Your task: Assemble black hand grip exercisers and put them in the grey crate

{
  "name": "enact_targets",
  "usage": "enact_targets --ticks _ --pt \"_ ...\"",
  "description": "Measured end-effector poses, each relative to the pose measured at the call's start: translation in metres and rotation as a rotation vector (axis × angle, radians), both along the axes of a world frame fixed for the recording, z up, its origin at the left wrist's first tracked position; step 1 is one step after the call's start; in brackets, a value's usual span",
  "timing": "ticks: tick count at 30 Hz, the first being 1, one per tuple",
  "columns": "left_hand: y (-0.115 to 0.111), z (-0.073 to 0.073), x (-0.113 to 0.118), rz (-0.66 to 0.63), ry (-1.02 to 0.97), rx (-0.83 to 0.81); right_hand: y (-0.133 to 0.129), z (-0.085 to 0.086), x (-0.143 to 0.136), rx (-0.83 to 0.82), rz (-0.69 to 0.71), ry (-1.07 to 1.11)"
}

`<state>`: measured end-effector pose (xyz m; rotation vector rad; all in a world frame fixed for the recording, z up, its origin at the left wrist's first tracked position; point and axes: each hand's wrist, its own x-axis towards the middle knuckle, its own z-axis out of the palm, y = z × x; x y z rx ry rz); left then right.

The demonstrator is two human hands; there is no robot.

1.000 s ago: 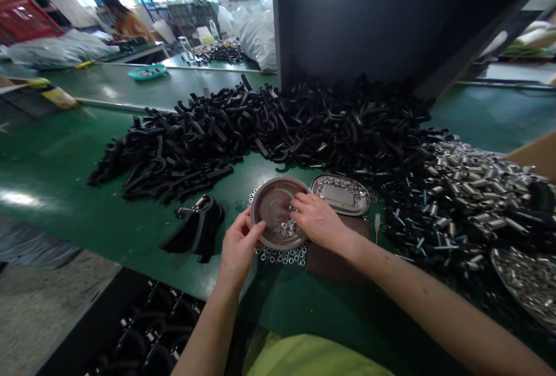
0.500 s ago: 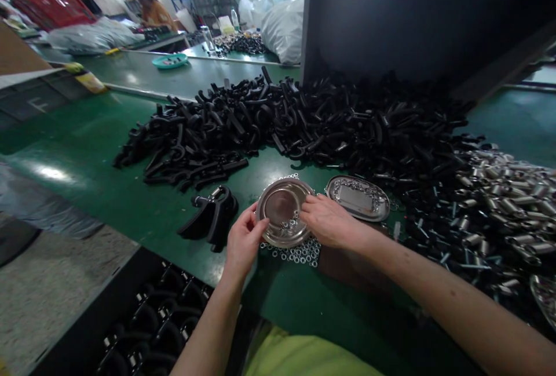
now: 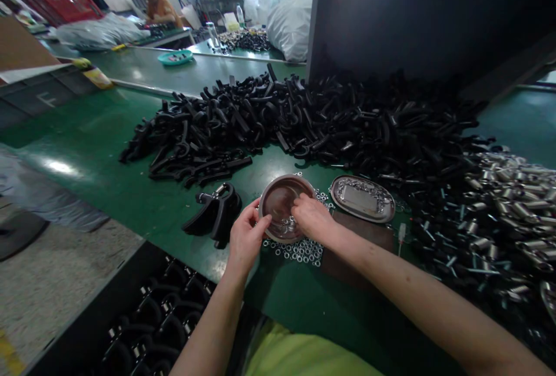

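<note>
A round metal bowl (image 3: 266, 190) is tilted up over the green tabletop, with several small nuts (image 3: 287, 226) low inside it. My left hand (image 3: 247, 236) grips its left rim, thumb on the inner edge. Inside the bowl's right side is my right hand (image 3: 313, 218), its fingers bent together; whatever they hold is hidden. Loose nuts (image 3: 299, 252) lie scattered under and around the bowl. An oval metal dish (image 3: 360, 197) with small metal parts stands just to the right. Left of the bowl rest black clamp-like plastic parts (image 3: 217, 214) with metal pins.
A large heap of black plastic parts (image 3: 243, 121) spreads behind the bowl, before a dark tipped bin (image 3: 391, 28). Metal sleeves (image 3: 512, 208) and screws pile at right. A crate (image 3: 160, 318) of assembled parts sits lower left. A co-worker (image 3: 158, 8) sits far back.
My right hand has moved from the bowl's right rim to farther inside it. The bowl has tipped slightly, and the nuts in it now lie gathered low. The whole view has shifted a little.
</note>
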<state>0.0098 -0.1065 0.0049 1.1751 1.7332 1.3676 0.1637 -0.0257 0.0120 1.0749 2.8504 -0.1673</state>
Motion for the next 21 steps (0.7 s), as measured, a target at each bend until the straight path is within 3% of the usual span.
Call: enact_targets --ticks 4,9,17,21 --pt "0.001 -0.002 -0.001 -0.018 -0.074 0.001 -0.005 0.009 0.003 0.012 0.009 -0.004" --pt "0.005 -0.001 -0.008 0.052 -0.179 0.022 -0.013 0.029 0.027 0.036 -0.015 0.027" --pt "0.006 0.009 -0.013 0.087 -0.68 0.038 -0.014 0.04 0.052 0.007 -0.104 0.064" --pt "0.007 0.007 -0.006 0.043 -0.677 0.018 -0.011 0.046 0.062 0.024 -0.2 0.08"
